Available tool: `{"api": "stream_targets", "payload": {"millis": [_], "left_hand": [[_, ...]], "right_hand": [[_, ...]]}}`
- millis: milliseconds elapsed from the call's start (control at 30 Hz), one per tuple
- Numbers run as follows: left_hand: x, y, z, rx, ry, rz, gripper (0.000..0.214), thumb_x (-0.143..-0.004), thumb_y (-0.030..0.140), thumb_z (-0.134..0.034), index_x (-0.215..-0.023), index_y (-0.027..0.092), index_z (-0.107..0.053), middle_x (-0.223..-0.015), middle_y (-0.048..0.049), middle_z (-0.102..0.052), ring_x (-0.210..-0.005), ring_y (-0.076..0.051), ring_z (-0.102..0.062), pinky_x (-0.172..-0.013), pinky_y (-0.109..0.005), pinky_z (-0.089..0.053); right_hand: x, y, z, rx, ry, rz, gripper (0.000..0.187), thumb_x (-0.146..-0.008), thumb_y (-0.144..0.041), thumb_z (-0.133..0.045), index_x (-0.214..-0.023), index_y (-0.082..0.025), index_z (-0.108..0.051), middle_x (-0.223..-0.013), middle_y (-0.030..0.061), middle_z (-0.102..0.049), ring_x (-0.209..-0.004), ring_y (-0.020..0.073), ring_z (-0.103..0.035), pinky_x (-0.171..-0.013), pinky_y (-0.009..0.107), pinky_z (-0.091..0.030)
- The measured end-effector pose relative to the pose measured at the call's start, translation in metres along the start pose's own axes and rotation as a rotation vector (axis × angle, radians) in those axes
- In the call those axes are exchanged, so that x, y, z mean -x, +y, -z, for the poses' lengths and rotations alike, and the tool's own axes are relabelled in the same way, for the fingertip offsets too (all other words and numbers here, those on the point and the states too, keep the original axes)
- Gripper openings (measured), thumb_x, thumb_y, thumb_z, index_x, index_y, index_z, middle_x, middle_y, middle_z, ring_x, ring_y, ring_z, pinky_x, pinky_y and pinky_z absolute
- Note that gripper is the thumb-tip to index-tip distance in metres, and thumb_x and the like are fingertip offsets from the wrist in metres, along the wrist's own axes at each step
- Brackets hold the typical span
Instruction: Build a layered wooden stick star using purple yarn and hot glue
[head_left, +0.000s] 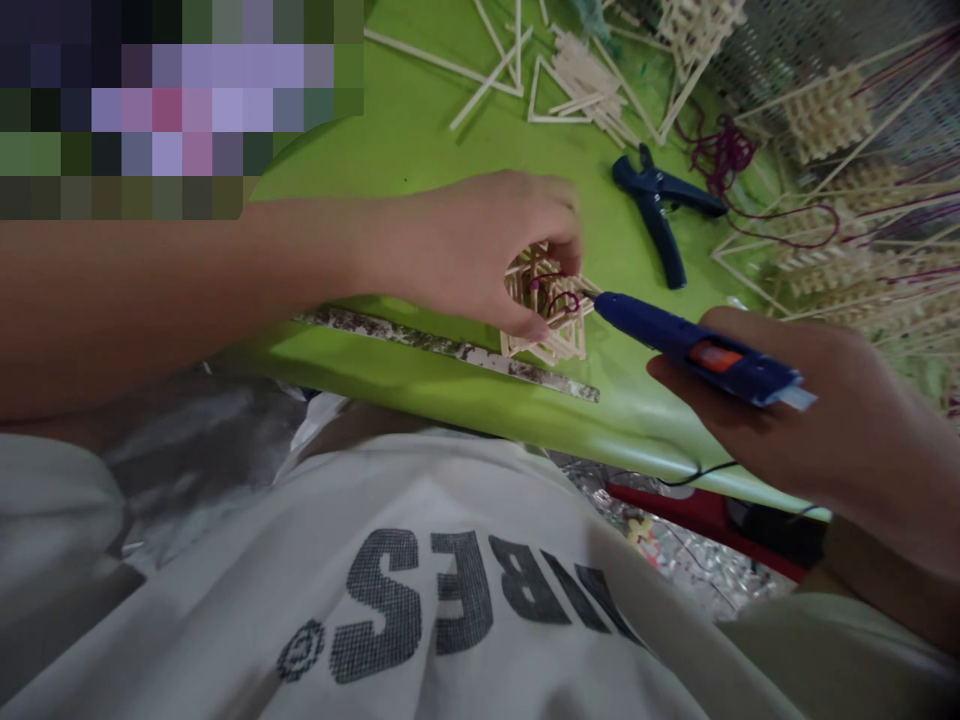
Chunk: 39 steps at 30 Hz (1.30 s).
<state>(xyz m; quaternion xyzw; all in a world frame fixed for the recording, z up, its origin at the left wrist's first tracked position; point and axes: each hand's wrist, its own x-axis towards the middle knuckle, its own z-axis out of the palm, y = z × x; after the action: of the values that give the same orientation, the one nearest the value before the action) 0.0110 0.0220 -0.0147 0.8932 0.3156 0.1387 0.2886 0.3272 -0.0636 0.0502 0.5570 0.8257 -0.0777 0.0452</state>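
Observation:
My left hand (495, 240) curves over a small lattice of stacked wooden sticks (559, 335), thumb on its near side and fingers on its far side. Purple string (564, 303) is looped inside the lattice. In my right hand (810, 400) is a blue glue gun (660, 335) with an orange window and a clear glue stick poking from its back. Its nozzle points left and meets the right edge of the lattice, close to my left fingertips. Whether glue is coming out is too small to tell.
Blue pliers (656, 200) lie beyond the glue gun on the green tabletop (420, 155). A worn flat strip (450, 348) lies near the front edge. Loose sticks (589, 80), tangled purple yarn (724, 150) and several stick lattices (832, 115) spread across the back and right. A dark cord (701, 475) hangs at the front edge.

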Motion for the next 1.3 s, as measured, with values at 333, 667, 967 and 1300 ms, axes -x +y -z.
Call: {"api": "stream_targets", "payload": {"millis": [333,667,967,1300], "left_hand": [[0.000,-0.002,-0.002,-0.010,0.016,-0.016,0.060,-0.089,0.049,-0.092,-0.139,0.018,-0.078,-0.142,-0.0091,-0.071,-0.121,-0.028,-0.070,-0.099,-0.038,-0.049],[0.000,-0.005,-0.005,-0.003,0.025,-0.041,0.060,-0.089,0.050,-0.091,-0.137,0.018,-0.078,-0.139,-0.0095,-0.072,-0.117,-0.028,-0.070,-0.097,-0.040,-0.049],[-0.001,-0.003,-0.003,-0.007,0.014,-0.023,0.061,-0.091,0.051,-0.092,-0.140,0.018,-0.077,-0.142,-0.0088,-0.071,-0.118,-0.027,-0.070,-0.096,-0.039,-0.049],[-0.001,-0.004,-0.003,-0.024,0.005,-0.015,0.061,-0.090,0.053,-0.089,-0.140,0.020,-0.078,-0.143,-0.0096,-0.071,-0.118,-0.029,-0.072,-0.104,-0.042,-0.052]], "right_hand": [[-0.002,0.000,0.002,0.038,0.058,0.061,0.061,-0.105,-0.078,-0.058,-0.072,-0.028,-0.050,-0.050,-0.0020,-0.048,-0.041,0.0139,-0.040,-0.046,0.031,-0.024],[0.001,0.001,-0.001,0.047,0.091,0.042,0.054,-0.103,-0.073,-0.064,-0.075,-0.029,-0.051,-0.051,-0.0021,-0.048,-0.042,0.0161,-0.040,-0.047,0.033,-0.025],[0.010,-0.004,-0.003,-0.018,0.075,-0.013,0.043,-0.107,-0.072,-0.058,-0.097,-0.030,-0.062,-0.061,-0.0032,-0.053,-0.051,0.0140,-0.045,-0.055,0.030,-0.031],[0.012,-0.008,-0.001,-0.140,0.049,-0.014,0.043,-0.107,-0.068,-0.062,-0.091,-0.028,-0.060,-0.063,-0.0032,-0.051,-0.052,0.0115,-0.044,-0.052,0.027,-0.033]]}}
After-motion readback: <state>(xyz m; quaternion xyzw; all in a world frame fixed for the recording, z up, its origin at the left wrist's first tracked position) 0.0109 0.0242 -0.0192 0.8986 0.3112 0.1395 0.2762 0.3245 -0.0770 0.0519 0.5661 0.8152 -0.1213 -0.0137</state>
